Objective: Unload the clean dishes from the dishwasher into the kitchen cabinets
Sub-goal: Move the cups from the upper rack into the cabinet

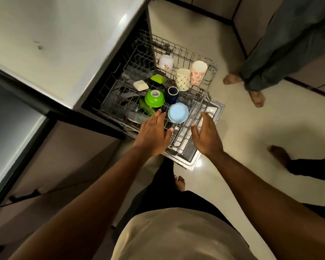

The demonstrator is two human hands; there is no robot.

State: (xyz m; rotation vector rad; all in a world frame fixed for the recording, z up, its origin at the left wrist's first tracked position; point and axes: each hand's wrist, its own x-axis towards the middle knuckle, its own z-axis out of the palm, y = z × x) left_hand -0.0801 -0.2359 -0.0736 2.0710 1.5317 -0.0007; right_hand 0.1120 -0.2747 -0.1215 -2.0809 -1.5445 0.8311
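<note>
The dishwasher's wire rack (195, 102) is pulled out over the open door (193, 156). A light blue bowl (177, 112) sits upside down at the rack's near end. Behind it are a green bowl (154, 98), a dark blue cup (172, 94), a cream dish (140, 85), a green dish (157, 79), a white flowered cup (166, 62) and two patterned tumblers (183, 79) (198, 72). My left hand (152, 134) hovers with straight fingers left of the blue bowl. My right hand (206, 136) is open to its right, holding nothing.
A pale countertop (60, 44) runs above the dishwasher at the left, with brown cabinet fronts (60, 166) below it. Another person's bare feet (255, 96) stand on the tiled floor at the right. My own foot (180, 182) is just before the door.
</note>
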